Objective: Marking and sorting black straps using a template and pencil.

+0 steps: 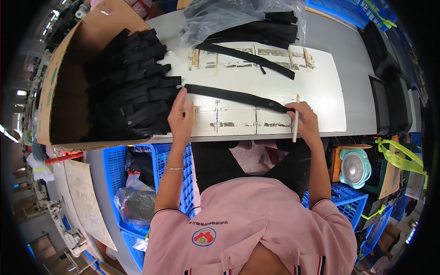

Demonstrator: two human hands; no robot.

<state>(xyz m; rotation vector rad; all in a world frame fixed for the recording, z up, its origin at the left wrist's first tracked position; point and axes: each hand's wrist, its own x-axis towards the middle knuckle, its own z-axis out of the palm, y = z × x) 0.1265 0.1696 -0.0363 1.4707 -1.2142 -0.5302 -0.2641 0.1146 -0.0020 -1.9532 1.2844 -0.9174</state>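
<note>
A long black strap (233,95) lies across a white board (321,91) on the table. My left hand (181,117) presses flat on the strap's left end, fingers apart. My right hand (302,120) rests on the strap's right end and holds a thin white pen (296,120) upright between its fingers. A second black strap (245,57) lies slanted higher up on the board.
A cardboard box (59,91) full of black straps (130,85) lies open at the left. More black straps in a clear plastic bag (215,18) sit at the back. Blue crates (172,160) stand under the table; a small green fan (354,167) sits at the right.
</note>
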